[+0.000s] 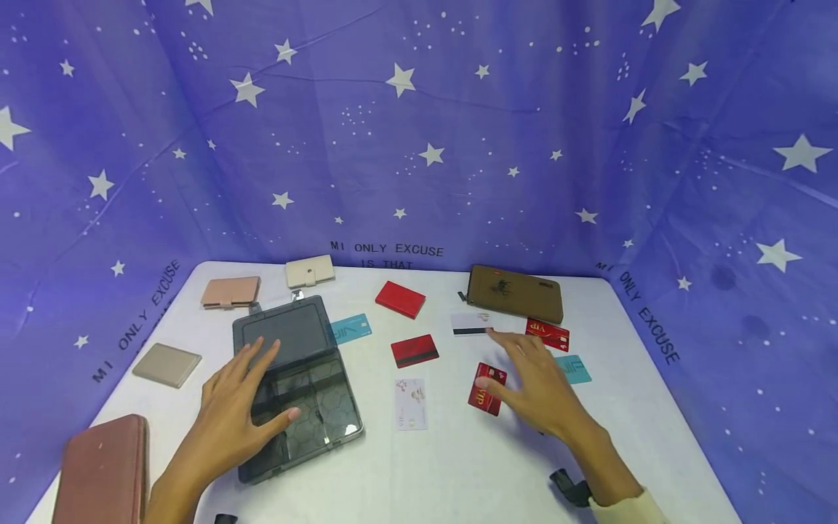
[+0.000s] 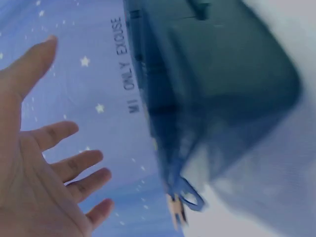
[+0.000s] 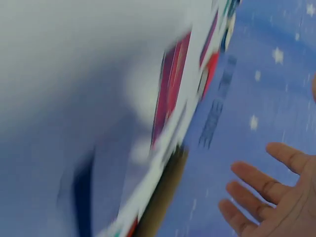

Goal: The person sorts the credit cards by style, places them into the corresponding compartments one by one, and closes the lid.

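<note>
My left hand (image 1: pixel 225 418), fingers spread, hovers over a dark translucent plastic storage box (image 1: pixel 327 397), whose lid (image 1: pixel 297 327) lies folded back. In the left wrist view the palm (image 2: pixel 34 182) shows nothing in it, and the box (image 2: pixel 237 64) stands beside it. My right hand (image 1: pixel 540 386) hangs over the cards with its fingers extended. Its thumb overlaps a red VIP card (image 1: pixel 494 402), and its index fingertip reaches a white card with a black stripe (image 1: pixel 466 324). The right wrist view shows that palm (image 3: pixel 286 207) holding nothing, beside a blurred red card (image 3: pixel 173 84).
Midway lie a white VIP card (image 1: pixel 410 407), a red striped card (image 1: pixel 414 351), a red card holder (image 1: pixel 400 299) and a blue card (image 1: pixel 353 328). A brown zip wallet (image 1: pixel 524 292) sits back right, near another red card (image 1: pixel 550 335). Small wallets (image 1: pixel 166 365) and a brown wallet (image 1: pixel 101 473) lie left.
</note>
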### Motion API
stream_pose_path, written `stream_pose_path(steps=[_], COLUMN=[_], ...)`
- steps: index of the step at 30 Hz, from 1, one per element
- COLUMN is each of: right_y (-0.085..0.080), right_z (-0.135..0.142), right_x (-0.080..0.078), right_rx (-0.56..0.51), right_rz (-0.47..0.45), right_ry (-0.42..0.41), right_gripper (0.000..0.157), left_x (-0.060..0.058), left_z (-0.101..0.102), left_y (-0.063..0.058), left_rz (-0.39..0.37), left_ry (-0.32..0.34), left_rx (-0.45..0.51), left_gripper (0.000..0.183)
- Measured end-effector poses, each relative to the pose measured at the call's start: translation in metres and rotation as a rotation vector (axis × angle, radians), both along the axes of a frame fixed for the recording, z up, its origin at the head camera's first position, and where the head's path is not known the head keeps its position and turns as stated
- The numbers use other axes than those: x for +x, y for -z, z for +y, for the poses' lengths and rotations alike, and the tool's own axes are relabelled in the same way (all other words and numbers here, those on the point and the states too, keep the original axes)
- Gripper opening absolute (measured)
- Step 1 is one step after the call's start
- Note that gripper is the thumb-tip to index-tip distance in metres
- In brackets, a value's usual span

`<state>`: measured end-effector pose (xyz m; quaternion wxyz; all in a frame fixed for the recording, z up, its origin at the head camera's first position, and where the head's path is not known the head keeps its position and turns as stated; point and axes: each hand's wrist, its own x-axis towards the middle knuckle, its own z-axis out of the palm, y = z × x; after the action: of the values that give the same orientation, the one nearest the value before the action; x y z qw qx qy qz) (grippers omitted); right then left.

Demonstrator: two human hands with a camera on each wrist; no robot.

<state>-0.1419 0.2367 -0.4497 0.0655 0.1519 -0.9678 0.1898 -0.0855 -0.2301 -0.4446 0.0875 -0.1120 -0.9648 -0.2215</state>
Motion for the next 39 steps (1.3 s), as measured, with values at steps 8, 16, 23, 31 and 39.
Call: stream_pose_path(steps=[8, 16, 23, 31, 39], right_y=[0.018, 0.029, 0.033, 0.027, 0.001], right_z=[-0.066, -0.103, -0.113, -0.118, -0.152], right_x=[-0.002, -0.010, -0.013, -0.020, -0.023], right_rx=[-0.065, 0.051, 0.045, -0.416, -0.829], right_rz=[-0.142, -0.205, -0.228, -0.380, -0.364], right_ry=[-0.196, -0.193, -0.177, -0.249, -0.190], right_gripper=[0.076, 0.073, 0.059, 0.030, 0.024], left_x=[0.021, 0.032, 0.032, 0.030, 0.029], left_z=[-0.020, -0.036, -0.041, -0.043, -0.044], left_y=[0.014, 0.030, 0.037, 0.037, 0.034], left_rz=[0.005, 0.033, 0.079, 0.023, -0.009], left_ry=[-0.033, -0.098, -0.094, -0.111, -0.124], left_rx=[0.092, 0.123, 0.114, 0.102, 0.086], left_gripper=[0.105, 0.101, 0.088, 0.084, 0.085])
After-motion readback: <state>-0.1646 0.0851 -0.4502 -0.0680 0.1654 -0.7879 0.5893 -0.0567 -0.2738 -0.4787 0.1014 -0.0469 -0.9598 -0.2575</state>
